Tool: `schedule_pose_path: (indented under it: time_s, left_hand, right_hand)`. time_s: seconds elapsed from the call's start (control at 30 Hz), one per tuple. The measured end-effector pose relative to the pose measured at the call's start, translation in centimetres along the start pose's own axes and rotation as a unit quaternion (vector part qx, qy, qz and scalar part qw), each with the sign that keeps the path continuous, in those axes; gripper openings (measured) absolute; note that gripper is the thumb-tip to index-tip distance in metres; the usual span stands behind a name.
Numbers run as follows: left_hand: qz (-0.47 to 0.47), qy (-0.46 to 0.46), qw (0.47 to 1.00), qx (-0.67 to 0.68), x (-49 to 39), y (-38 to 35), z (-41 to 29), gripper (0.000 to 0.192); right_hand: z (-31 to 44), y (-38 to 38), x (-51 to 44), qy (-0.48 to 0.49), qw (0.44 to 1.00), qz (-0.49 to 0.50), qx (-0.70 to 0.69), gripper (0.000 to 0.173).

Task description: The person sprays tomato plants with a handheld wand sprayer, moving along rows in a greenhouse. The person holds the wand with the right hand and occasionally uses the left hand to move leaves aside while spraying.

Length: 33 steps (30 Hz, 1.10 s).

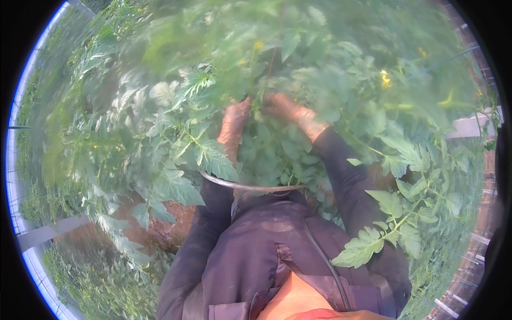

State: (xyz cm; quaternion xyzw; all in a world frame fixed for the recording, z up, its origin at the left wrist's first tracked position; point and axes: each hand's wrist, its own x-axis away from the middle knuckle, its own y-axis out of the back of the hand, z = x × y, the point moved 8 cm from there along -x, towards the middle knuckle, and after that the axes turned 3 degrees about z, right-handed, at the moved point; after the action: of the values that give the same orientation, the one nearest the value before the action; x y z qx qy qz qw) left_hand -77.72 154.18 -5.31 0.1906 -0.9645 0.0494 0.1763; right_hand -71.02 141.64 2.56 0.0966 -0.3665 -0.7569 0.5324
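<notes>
Both hands are among the leafy stems of tomato plants (216, 156) with yellow flowers (385, 80). My left hand (235, 120), in a thin translucent covering, reaches up beside a green stem; leaves hide its fingertips. Across a narrow gap, my right hand (286, 108), covered the same way, bends inward towards that stem and a thin reddish string (273, 60). Blur and foliage hide whether either hand holds anything. Below the hands, against the dark jacket, the curved metal rim of a round container (256, 187) shows, with green leaves inside its curve.
Dense foliage surrounds both arms, and a leafy branch (400, 226) hangs over the right sleeve. Pale beams stand at left (56, 231) and right (468, 127). Brown soil (168, 224) shows at the lower left, with more low plants beyond.
</notes>
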Motion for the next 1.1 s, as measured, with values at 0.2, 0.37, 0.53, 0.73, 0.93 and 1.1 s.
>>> schedule_pose_path:
  time_s: [0.2, 0.37, 0.53, 0.73, 0.93, 1.1]
  left_hand:
    - [0.007, -0.007, 1.0, -0.019, -3.2, 0.4, 2.9, 0.039]
    - [0.026, -0.089, 0.995, -0.036, -2.1, -1.1, -0.2, 0.026]
    - [0.042, -0.042, 0.995, -0.079, -0.7, -2.0, -2.2, 0.026]
    - [0.029, -0.072, 0.997, -0.007, -0.3, -2.2, -3.1, 0.028]
    - [0.002, -0.149, 0.983, -0.105, -2.4, -1.2, -0.9, 0.026]
    - [-0.026, -0.141, 0.965, -0.22, -4.8, -0.7, 2.0, 0.024]
  right_hand:
    - [-3.1, -0.9, 0.9, -0.046, 0.99, -0.024, -0.131, 0.032]
    - [-6.4, -1.7, 1.0, -0.118, 0.97, -0.094, -0.19, 0.036]
    - [-7.7, -2.5, 0.6, -0.132, 0.965, -0.085, -0.211, 0.03]
    - [-4.1, 1.5, 2.2, -0.084, 0.84, -0.235, -0.481, 0.028]
    - [2.5, 4.3, 1.0, 0.016, 0.95, -0.274, -0.151, 0.031]
    - [2.0, 3.5, -0.4, -0.058, 0.958, -0.28, -0.014, 0.034]
